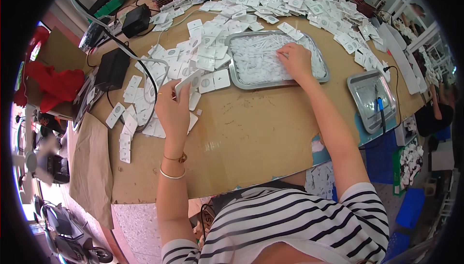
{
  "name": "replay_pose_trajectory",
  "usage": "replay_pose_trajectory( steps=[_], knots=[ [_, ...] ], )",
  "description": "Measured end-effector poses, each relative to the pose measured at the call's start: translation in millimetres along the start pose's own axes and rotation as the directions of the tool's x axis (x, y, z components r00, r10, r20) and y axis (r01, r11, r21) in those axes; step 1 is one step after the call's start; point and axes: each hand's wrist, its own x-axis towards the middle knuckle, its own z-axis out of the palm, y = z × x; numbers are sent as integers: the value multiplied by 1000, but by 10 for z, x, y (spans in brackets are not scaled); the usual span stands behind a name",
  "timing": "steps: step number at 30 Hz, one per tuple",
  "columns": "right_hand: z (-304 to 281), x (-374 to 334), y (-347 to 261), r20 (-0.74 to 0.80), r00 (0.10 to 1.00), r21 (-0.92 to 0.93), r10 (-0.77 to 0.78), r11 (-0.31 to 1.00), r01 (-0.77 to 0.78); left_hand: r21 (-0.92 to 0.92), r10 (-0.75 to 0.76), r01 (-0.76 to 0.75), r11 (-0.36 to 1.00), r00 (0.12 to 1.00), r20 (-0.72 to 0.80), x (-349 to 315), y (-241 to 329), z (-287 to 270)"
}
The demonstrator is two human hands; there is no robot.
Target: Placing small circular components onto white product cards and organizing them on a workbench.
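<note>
One flat white case (pixel 190 80) sits pinched in the left grip (pixel 172 107) (right grip (pixel 297 61): hold unclear).

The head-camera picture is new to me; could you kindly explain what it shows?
There is no machine: a person works bare-handed, seen through a wide fisheye camera worn on the head, which bends straight edges. On the brown table surface lie many flat white pieces, a silvery metal tray of small white bits, and a smaller metal tray with a blue-handled tool. The left hand holds a flat white rectangular piece; the right hand reaches into the larger tray, its grip unclear.
</note>
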Motion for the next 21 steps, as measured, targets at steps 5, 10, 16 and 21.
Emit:
replay_pose_trajectory(
  steps=[5, 10, 16, 21],
  knots=[
    [-94, -46, -103, -8, 994, 350, 110, 931, -100, -592, -244, 380, 711, 923, 299, -127, 96, 132],
    [-220, -167, -207, 56, 983, 703, 174, 692, -162, -746, -154, 635, 198, 772, 617, -316, 372, 278],
    [-714, -799, -970, 168, 986, 878, 22, 450, -160, -708, -100, 686, 167, 726, 680, -560, 431, 357],
    [-660, -1130, -1237, 20, 994, 759, -110, 649, 57, -684, -20, 699, 211, 702, 712, -618, 391, 420]
  ],
)
